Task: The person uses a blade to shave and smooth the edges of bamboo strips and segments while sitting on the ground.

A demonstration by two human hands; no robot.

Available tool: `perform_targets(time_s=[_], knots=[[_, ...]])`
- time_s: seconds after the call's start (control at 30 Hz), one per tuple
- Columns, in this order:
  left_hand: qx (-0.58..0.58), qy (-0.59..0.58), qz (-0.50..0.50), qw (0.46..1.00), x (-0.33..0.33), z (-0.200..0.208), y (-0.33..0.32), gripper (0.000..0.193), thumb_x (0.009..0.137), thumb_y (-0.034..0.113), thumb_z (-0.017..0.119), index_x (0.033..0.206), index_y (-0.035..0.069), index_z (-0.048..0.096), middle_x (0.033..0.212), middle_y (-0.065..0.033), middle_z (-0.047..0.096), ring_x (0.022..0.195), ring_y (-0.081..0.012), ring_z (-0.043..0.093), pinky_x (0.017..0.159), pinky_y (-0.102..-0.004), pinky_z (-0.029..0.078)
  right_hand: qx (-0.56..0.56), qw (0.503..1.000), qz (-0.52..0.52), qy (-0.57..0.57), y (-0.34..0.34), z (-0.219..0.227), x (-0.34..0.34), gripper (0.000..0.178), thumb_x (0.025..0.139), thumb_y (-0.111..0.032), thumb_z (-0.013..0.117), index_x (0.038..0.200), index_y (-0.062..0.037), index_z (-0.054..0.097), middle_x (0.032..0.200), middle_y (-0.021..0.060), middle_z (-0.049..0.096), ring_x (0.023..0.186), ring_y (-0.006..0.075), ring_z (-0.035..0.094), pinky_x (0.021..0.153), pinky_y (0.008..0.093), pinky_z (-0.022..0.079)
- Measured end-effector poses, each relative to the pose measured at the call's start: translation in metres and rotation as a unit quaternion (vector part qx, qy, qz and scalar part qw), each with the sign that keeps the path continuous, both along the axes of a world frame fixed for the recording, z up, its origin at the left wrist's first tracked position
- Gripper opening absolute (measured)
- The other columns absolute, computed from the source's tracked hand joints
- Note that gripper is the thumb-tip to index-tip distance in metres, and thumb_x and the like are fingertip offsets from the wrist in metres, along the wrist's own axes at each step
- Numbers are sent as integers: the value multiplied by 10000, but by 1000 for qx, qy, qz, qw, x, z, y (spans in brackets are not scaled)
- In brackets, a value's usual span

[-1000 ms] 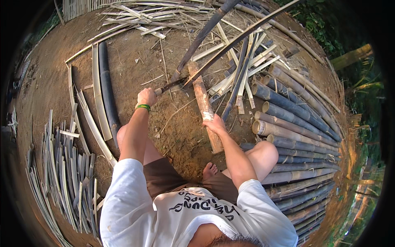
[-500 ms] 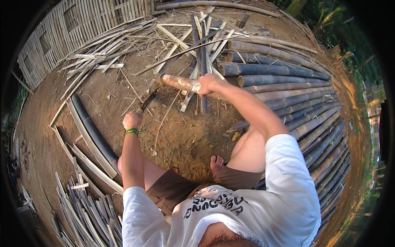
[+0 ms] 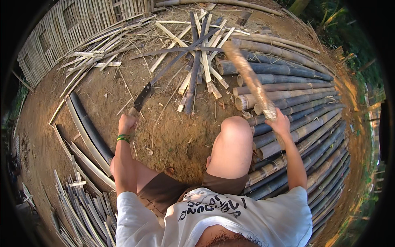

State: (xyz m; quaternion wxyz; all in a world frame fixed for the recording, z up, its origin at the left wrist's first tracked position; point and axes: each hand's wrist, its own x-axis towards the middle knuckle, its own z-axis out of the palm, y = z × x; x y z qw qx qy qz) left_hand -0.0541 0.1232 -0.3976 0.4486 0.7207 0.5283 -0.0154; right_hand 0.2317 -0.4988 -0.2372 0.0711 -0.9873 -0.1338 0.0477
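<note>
My left hand (image 3: 127, 123) is closed around the wooden handle of a machete (image 3: 142, 96), a woven green band on its wrist. The dark blade points forward over the dirt, and its far end meets a long dark bamboo strip (image 3: 172, 62); whether the blade sits in the strip I cannot tell. Off to the right, my right hand (image 3: 279, 123) grips the near end of a thick, worn wooden stick (image 3: 247, 74). The stick slants up and forward above the bamboo poles, apart from the machete. Split bamboo slats (image 3: 204, 61) lie crossed in a heap ahead.
Whole bamboo poles (image 3: 288, 87) are laid side by side along my right. To my left lie a curved split bamboo length (image 3: 88, 123) and a bundle of thin strips (image 3: 84, 210). A woven bamboo wall (image 3: 82, 24) stands at the far left, with loose slats (image 3: 96, 53) before it.
My right hand has swung the stick from beside the machete out to the right and back. The machete shows more of its blade, and my right knee has come up.
</note>
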Motion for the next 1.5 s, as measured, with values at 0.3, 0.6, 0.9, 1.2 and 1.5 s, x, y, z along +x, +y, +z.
perform_targets(time_s=[0.3, 0.6, 0.9, 1.2, 1.5], knots=[[-42, -172, 66, 982, -18, 54, -58, 273, 820, 213, 807, 798, -18, 664, 697, -105, 666, 587, -186, 643, 565, -365, 514, 146, 967, 101, -181, 40, -107, 19, 754, 820, -485, 785, 1339, 16, 567, 1348, 247, 521, 1258, 420, 524, 1047, 489, 448], [352, 109, 182, 912, -39, -67, -136, 395, 884, 383, 713, 1020, 30, 598, 910, -195, 724, 849, -398, 689, 870, -512, 429, 207, 920, 306, 133, 207, -191, -27, 432, 915, -366, 702, 1157, -9, 670, 1219, 202, 602, 1165, 379, 600, 994, 458, 481], [328, 275, 114, 896, -86, -155, -140, 512, 928, 432, 645, 1208, 32, 493, 1342, -201, 475, 1330, -378, 412, 1083, -644, 294, -38, 859, 429, 278, 273, -146, -11, 269, 897, -239, 665, 1075, -41, 698, 1006, 154, 743, 930, 306, 712, 848, 428, 554], [-20, 288, 122, 950, -85, -159, -114, 1049, 873, 363, 697, 1604, 27, 24, 1692, -195, -24, 1566, -385, 0, 1195, -677, 82, -69, 797, 352, 486, 501, -200, -52, 346, 972, -346, 670, 1060, -12, 647, 871, 80, 652, 752, 146, 615, 616, 296, 538], [-64, 242, 46, 967, -79, -148, -118, 1146, 838, 345, 736, 1592, 9, -58, 1684, -203, -74, 1549, -447, -36, 1179, -714, 85, 379, 862, -221, 252, 657, -350, -75, 435, 830, -358, 810, 848, 53, 670, 888, 200, 720, 735, 297, 705, 666, 426, 554]])
